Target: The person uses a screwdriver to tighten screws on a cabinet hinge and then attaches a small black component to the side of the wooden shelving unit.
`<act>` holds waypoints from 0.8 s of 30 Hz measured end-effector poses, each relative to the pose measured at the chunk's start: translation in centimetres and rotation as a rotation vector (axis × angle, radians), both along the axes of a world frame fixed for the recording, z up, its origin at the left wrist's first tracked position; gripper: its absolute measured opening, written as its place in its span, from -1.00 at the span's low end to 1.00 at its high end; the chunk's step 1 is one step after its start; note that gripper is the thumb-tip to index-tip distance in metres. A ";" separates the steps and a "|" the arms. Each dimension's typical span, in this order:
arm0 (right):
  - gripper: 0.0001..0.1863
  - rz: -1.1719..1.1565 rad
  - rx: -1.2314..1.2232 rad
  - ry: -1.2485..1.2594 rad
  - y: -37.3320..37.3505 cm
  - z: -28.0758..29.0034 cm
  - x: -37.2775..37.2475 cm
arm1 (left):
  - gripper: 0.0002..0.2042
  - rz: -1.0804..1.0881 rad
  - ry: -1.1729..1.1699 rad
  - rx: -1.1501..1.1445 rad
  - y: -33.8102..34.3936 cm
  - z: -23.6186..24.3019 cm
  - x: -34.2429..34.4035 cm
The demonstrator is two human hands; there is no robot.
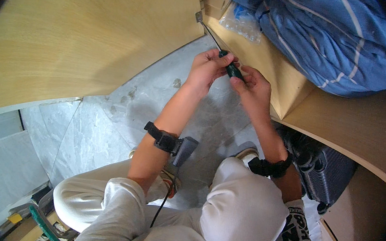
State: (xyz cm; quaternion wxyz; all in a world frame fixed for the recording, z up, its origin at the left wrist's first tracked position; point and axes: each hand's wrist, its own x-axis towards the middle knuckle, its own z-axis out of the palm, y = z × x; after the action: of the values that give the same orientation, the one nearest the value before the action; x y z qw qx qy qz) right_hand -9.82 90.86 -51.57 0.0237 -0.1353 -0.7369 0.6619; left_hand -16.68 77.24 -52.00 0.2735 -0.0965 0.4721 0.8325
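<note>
A screwdriver with a dark green handle (233, 70) slants up and left, its long shaft reaching a small metal hinge (198, 17) on the edge of a pale wooden door (88, 32). My left hand (206, 69) grips the upper part of the handle, thumb across it. My right hand (253, 88) holds the lower end with curled fingers and thumb. Just beyond the hands is a wooden cabinet shelf (289, 88).
On the shelf lie blue striped fabric (317, 34), a clear plastic bag (239, 25) and a cardboard box (213, 4). A black suitcase (329, 174) is under it at right. Marble-look floor (138, 100) lies below. A corded device (185, 150) is strapped to my left forearm.
</note>
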 end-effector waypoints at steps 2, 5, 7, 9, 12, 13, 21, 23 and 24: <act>-0.72 0.003 -0.245 -0.078 -0.1 0.0 -0.2 | -0.77 -0.055 -0.007 0.125 -0.6 -0.2 -0.2; -0.77 -0.006 -0.517 -0.271 0.0 0.1 -0.1 | -0.66 -0.071 -0.052 0.437 -0.9 0.0 0.0; -0.78 0.065 -0.883 -0.330 0.1 -0.1 0.0 | -0.62 -0.084 -0.021 0.480 -0.8 -0.1 0.0; -0.76 0.127 -0.995 -0.335 1.0 -1.0 0.0 | -0.58 -0.098 0.009 0.526 -0.6 -0.4 0.2; -0.73 0.231 -1.143 -0.353 1.5 -1.2 -0.1 | -0.58 -0.078 0.063 0.559 -0.7 -0.9 0.4; -0.73 0.275 -1.181 -0.367 1.2 -0.7 -0.2 | -0.60 -0.088 0.067 0.522 -1.3 -1.1 0.4; -0.56 0.190 0.013 0.022 0.1 -1.5 0.2 | -0.79 0.025 -0.041 0.182 -0.9 -0.9 0.1; -0.50 0.197 0.251 0.224 -0.2 -2.2 0.1 | -0.85 0.020 -0.054 -0.057 -1.0 1.0 0.1; -0.48 0.182 0.348 0.212 -0.4 -1.7 0.2 | -0.85 0.024 -0.055 -0.061 -1.1 1.3 0.1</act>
State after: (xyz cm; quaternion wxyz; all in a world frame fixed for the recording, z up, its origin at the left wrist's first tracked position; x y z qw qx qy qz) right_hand -9.62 90.47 -53.28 0.0640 0.0080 -0.8426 0.5347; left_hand -16.55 76.14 -50.67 0.2731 -0.1333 0.4884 0.8180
